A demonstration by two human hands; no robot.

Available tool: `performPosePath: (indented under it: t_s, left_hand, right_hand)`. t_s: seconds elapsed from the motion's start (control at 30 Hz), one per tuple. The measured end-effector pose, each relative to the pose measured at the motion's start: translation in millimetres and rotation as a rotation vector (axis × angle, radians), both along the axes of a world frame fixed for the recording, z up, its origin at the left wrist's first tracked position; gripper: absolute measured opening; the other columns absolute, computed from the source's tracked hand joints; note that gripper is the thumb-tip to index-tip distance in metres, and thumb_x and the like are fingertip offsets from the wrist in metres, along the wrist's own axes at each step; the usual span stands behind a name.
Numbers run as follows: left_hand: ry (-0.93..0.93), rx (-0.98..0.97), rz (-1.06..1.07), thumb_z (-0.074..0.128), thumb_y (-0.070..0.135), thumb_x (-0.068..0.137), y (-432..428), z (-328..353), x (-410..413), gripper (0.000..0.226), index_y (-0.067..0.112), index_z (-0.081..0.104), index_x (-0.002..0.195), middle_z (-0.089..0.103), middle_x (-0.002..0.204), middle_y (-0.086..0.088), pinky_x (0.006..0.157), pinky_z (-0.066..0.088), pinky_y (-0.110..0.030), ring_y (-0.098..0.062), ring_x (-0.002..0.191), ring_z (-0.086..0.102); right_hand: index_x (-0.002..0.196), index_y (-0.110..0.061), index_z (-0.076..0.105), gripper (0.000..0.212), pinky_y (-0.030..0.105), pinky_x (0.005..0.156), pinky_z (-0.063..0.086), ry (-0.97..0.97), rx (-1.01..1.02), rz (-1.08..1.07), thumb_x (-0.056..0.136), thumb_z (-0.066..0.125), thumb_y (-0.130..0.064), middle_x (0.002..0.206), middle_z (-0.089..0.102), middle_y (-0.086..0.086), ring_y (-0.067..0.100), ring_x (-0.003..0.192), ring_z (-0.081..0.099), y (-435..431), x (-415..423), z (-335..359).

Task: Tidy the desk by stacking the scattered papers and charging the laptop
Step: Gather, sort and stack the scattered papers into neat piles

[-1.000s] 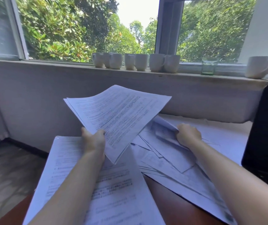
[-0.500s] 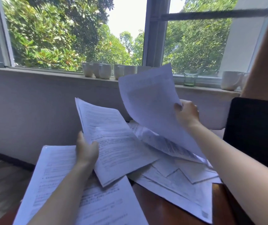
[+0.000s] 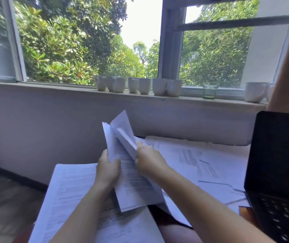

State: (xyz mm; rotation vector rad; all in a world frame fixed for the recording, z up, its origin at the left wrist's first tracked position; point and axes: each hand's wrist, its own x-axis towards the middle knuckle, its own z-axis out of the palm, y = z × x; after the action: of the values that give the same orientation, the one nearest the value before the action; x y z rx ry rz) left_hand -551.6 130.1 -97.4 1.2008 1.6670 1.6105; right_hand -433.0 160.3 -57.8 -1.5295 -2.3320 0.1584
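A large sheet [image 3: 73, 186] lies flat at the left end of the worktop [image 3: 244, 212]. Just right of it, the left grip [image 3: 107, 170] clasps the held sheets [image 3: 133, 188] almost upright, and the right grip [image 3: 149, 162] pinches their bent upper part. The scattered papers [image 3: 201, 163] lie between the hands and the open laptop [image 3: 280, 155]. I judge the bent sheet may crease or slip out, because the edges are not aligned. Half a second earlier the hands were apart, each with its own sheet.

so there's a row of white mugs [image 3: 138, 85] lined up on the windowsill [image 3: 52, 85], a green glass [image 3: 209, 90] to their right, one more mug [image 3: 255, 92] further along, leafy trees [image 3: 61, 50] outside, wood floor [image 3: 5, 199] down left
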Motion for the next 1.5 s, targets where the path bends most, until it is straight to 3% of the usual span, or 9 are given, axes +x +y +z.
performPosePath:
  t_s: [0.2,0.3,0.4,0.53,0.87,0.97,1.07,1.33,1.5]
  left_hand:
    - [0.042,-0.014,-0.03,0.041,0.031,0.069,6,-2,-2,0.042,0.017,0.06,0.104,0.066,0.102,-0.005,0.082,0.049,-0.04,-0.029,0.097,0.06]
    - [-0.063,-0.033,-0.06,0.037,0.055,0.087,9,-5,-3,0.052,0.014,0.062,0.107,0.066,0.114,-0.012,0.094,0.047,-0.048,-0.033,0.108,0.06]
    - [-0.168,-0.101,-0.053,0.034,0.067,0.083,7,-2,-3,0.073,0.01,0.062,0.12,0.064,0.119,-0.012,0.101,0.043,-0.048,-0.033,0.113,0.058]
    - [-0.01,-0.115,-0.081,0.05,0.022,0.069,4,-5,-6,0.038,0.009,0.064,0.102,0.07,0.1,-0.012,0.087,0.053,-0.046,-0.033,0.095,0.065]
    - [0.015,-0.09,-0.147,0.044,0.018,0.064,13,-19,-16,0.045,0.025,0.06,0.105,0.07,0.099,-0.004,0.083,0.055,-0.052,-0.028,0.094,0.066]
    - [0.008,-0.072,-0.142,0.045,0.02,0.066,12,-19,-14,0.04,0.025,0.06,0.102,0.07,0.097,-0.003,0.084,0.054,-0.052,-0.027,0.093,0.066]
    - [-0.016,-0.048,-0.139,0.048,0.02,0.07,10,-13,-13,0.033,0.023,0.062,0.1,0.07,0.097,-0.003,0.084,0.055,-0.05,-0.026,0.093,0.066]
    - [-0.057,-0.007,-0.188,0.06,0.016,0.077,11,-12,-12,0.016,0.02,0.071,0.088,0.073,0.084,-0.017,0.077,0.055,-0.057,-0.036,0.082,0.071]
    - [-0.035,0.004,-0.229,0.054,0.009,0.088,11,-11,-12,0.023,0.024,0.072,0.093,0.071,0.086,-0.024,0.077,0.054,-0.06,-0.038,0.081,0.069]
  right_hand:
    - [0.109,-0.008,0.046,0.021,0.033,0.076,0.042,0.154,-0.142,0.014,0.094,0.037,-0.02,0.117,0.055,0.017,0.036,0.109,0.053,11,-25,1]
    - [0.101,-0.017,0.051,0.041,0.043,0.093,0.048,0.431,-0.346,0.113,0.092,0.033,-0.053,0.098,0.053,0.004,0.028,0.101,0.055,23,-28,-10]
    - [0.122,-0.005,0.057,0.053,0.042,0.099,0.042,0.574,-0.444,0.134,0.094,0.037,-0.045,0.103,0.053,0.004,0.019,0.094,0.045,27,-21,-25]
    - [0.128,-0.002,0.053,0.042,0.033,0.095,0.04,0.384,-0.364,0.204,0.092,0.054,-0.022,0.11,0.053,0.003,0.016,0.105,0.05,24,0,-35]
    - [0.102,-0.016,0.044,0.023,0.033,0.068,0.033,-0.118,-0.138,0.139,0.085,0.054,-0.028,0.107,0.057,0.012,0.03,0.099,0.052,13,20,-41]
    - [0.081,-0.02,0.043,0.009,0.033,0.06,0.033,-0.098,-0.081,0.149,0.083,0.051,-0.023,0.096,0.058,0.009,0.03,0.091,0.052,16,22,-43]
    - [0.065,-0.02,0.033,0.037,0.032,0.057,0.03,0.012,-0.123,0.115,0.081,0.055,-0.044,0.075,0.049,-0.001,0.027,0.079,0.046,18,22,-42]
    - [0.094,-0.018,0.045,0.047,0.035,0.069,0.036,0.142,-0.007,-0.008,0.087,0.041,-0.065,0.107,0.061,0.009,0.033,0.102,0.055,21,-1,-45]
    - [0.101,-0.015,0.051,0.027,0.036,0.072,0.04,0.204,0.088,-0.014,0.095,0.04,-0.039,0.104,0.065,0.012,0.035,0.098,0.058,23,-10,-46]
